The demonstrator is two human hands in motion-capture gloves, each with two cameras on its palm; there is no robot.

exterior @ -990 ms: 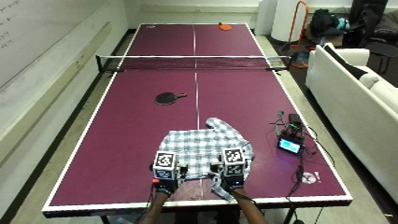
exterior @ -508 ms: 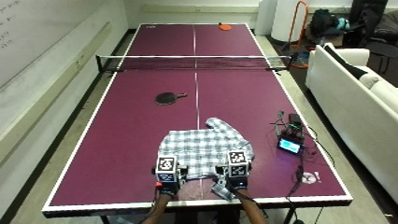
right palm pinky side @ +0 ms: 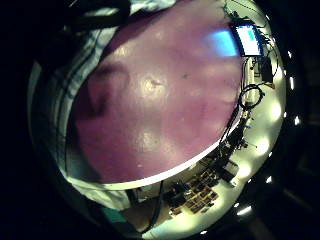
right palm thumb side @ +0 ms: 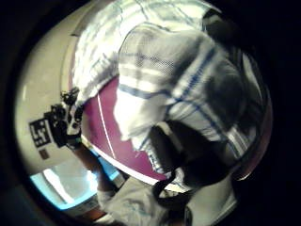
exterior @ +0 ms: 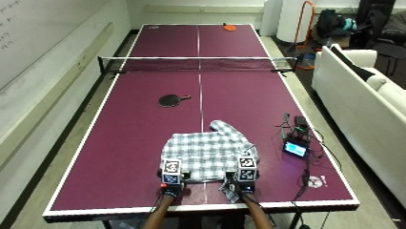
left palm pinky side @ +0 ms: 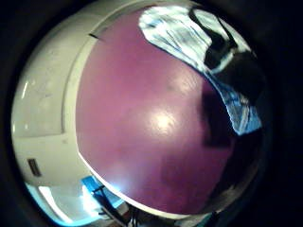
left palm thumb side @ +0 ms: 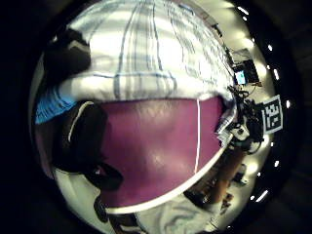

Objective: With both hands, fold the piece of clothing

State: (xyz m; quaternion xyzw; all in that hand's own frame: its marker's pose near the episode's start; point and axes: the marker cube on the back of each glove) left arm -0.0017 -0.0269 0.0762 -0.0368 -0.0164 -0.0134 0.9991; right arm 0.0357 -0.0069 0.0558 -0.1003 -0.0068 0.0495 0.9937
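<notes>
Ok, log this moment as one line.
stage: fold start | left hand: at shirt near hem | right hand: grips hem | table

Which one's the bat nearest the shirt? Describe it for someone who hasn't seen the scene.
On the purple table tennis table, look on the person's side of the net, beyond the checked shirt. The black bat lies flat by the white centre line; the other bat, orange, sits at the far end.

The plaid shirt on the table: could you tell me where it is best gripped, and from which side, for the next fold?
Probably by the near hem corners of the plaid shirt, coming from the person's table edge. It lies flat with its hem nearest them, and the left hand and right hand sit there.
</notes>
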